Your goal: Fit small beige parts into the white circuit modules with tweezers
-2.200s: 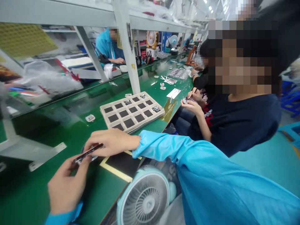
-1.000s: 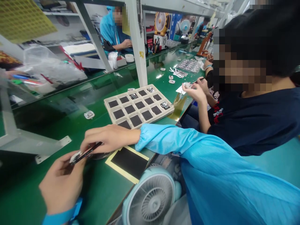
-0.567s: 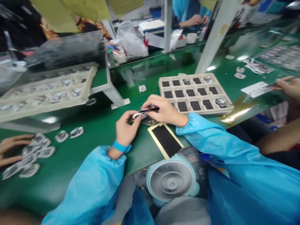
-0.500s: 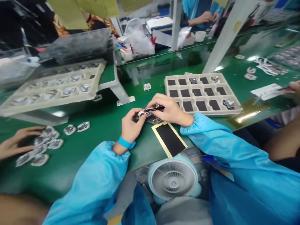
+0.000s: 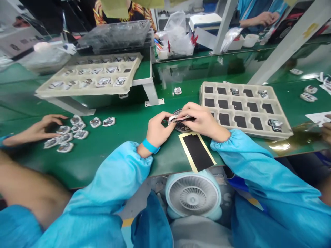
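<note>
My left hand (image 5: 158, 130) pinches a small white electronic part (image 5: 171, 119) between thumb and fingertips. In my right hand (image 5: 203, 120) is a slim black tool, seemingly tweezers (image 5: 186, 119), its tip against the part; the fingers hide much of both. Right under my hands lies a round dark dish (image 5: 182, 130) with a meshed or dotted surface, partly covered. A black sheet on yellow backing (image 5: 198, 151) rests just in front of it, by the table edge. To the right stands a beige compartment tray (image 5: 280, 132) with black pads and a few small electronic parts.
Another filled beige tray (image 5: 99, 90) sits on a raised metal stand (image 5: 151, 91) at left. A co-worker's hand (image 5: 42, 129) touches several white parts (image 5: 64, 137). One white part (image 5: 178, 91) lies behind my hands. A fan (image 5: 192, 196) is below the table edge.
The view has swung left, so the table's things appear farther right. My hands still hold the part and the tool together above the dish. The co-worker's hand stays by the white parts.
</note>
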A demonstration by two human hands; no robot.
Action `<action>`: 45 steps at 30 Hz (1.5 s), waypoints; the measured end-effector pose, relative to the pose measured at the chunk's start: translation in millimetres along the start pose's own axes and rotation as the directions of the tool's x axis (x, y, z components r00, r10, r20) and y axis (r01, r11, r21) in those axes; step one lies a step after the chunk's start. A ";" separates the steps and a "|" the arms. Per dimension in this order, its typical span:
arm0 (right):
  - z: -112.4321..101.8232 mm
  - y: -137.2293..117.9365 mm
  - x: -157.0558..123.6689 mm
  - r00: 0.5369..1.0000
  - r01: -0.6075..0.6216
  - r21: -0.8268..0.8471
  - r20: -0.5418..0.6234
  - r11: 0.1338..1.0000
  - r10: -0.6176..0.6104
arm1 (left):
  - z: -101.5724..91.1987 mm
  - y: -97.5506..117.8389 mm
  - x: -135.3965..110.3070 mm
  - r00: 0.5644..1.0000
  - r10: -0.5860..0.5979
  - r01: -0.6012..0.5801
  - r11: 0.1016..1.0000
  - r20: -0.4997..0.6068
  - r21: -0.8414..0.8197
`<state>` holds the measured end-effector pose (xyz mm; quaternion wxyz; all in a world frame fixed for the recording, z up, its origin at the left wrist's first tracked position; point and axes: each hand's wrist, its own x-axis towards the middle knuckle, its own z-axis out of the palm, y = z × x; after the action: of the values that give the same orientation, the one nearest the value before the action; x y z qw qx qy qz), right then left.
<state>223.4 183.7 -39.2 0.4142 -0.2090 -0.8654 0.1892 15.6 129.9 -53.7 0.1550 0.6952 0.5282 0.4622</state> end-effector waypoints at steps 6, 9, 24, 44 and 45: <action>-0.7 -2.0 -0.1 0.997 -0.005 -0.062 0.073 0.998 0.010 | -3.5 2.4 0.3 1.000 0.025 -0.025 0.996 0.006 0.088; -1.0 -4.2 -0.1 0.990 -0.025 -0.120 0.135 0.993 0.041 | -3.8 1.6 1.2 0.999 0.016 -0.019 0.995 0.030 0.096; 3.2 8.0 0.2 0.998 0.036 0.020 -0.050 0.999 -0.035 | -1.1 5.4 -0.3 1.000 0.018 -0.018 1.000 -0.020 0.005; -4.8 5.4 2.1 0.995 -0.047 -0.077 0.082 0.996 0.053 | -1.2 -13.3 7.3 0.996 0.084 -0.082 0.996 0.035 -0.039; -5.4 6.2 2.8 0.998 -0.050 -0.086 0.038 0.995 0.054 | -1.4 -14.7 8.5 0.995 0.099 -0.098 0.994 0.025 -0.038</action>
<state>227.5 191.2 -37.4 0.3826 -0.2450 -0.8750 0.1673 5.8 142.8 -59.2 0.1519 0.7236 0.4826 0.4695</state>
